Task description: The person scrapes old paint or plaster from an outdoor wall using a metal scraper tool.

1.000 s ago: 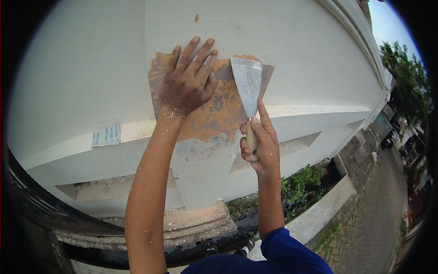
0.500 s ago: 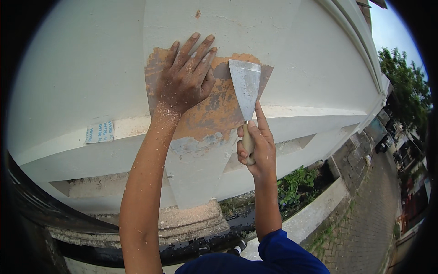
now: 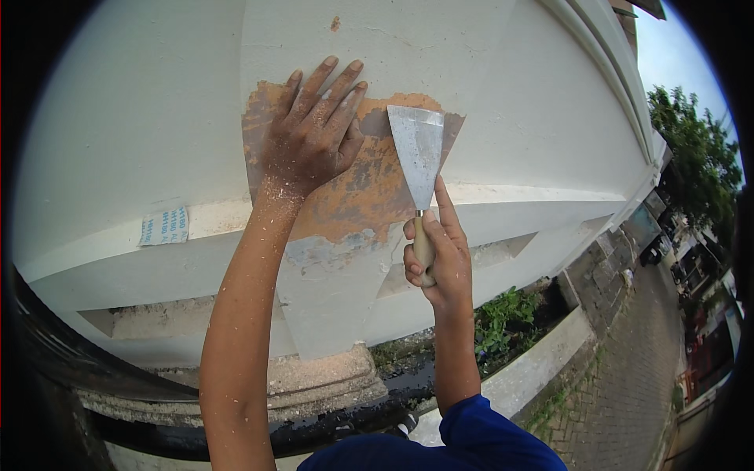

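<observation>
My right hand (image 3: 441, 255) grips the pale handle of a putty knife (image 3: 416, 145), its forefinger stretched along the base of the blade. The wide metal blade points up, its edge at the upper border of a scraped patch (image 3: 353, 192) on the white wall (image 3: 173, 102). Brown, orange and grey layers show in that patch, where the paint is off. My left hand (image 3: 312, 133) lies flat on the wall with fingers spread, over the patch's upper left part. Pale flakes cling to my left wrist and forearm.
A piece of sandpaper (image 3: 164, 227), its printed backing showing, lies on the wall's ledge (image 3: 216, 222) at left. Below runs a dark wet gutter (image 3: 314, 432) beside a rough concrete base (image 3: 322, 381). Green plants (image 3: 503, 322) grow at right, near a paved lane (image 3: 628, 353).
The whole view has shifted slightly, so wall and hands sit a little further left. Both hands keep their places against the wall, and the grip on the putty knife looks the same.
</observation>
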`<state>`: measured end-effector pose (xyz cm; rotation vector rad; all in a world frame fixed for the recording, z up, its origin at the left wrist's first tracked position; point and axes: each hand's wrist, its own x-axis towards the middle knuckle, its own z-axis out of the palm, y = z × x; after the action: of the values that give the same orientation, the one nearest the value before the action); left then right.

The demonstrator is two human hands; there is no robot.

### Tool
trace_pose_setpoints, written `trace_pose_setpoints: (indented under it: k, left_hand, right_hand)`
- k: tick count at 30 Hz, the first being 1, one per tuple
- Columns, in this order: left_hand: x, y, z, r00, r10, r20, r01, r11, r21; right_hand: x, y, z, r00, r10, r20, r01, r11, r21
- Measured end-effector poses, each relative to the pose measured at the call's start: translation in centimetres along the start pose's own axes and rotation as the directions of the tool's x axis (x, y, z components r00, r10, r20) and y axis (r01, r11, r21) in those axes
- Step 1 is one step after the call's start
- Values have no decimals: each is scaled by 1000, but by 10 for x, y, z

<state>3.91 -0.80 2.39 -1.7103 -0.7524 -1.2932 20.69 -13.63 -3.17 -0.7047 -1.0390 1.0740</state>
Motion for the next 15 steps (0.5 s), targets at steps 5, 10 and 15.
trace_pose_setpoints:
  k: [5,10,15]
  left_hand:
    - [1,0,-1,1000,-3,9,3,1000,-10]
    - [-1,1,0,1000,-5,14,5,1000,-6]
    - [-2,-3,1,1000,0,10,0,1000,0]
  right_hand:
    - [4,-8,9,1000,-19,-22,19,1000,12]
    - [2,-2,-4,1000,-16,-4,16,1000,-23]
    - [6,-6,6,999,-40,14,40,999,10]
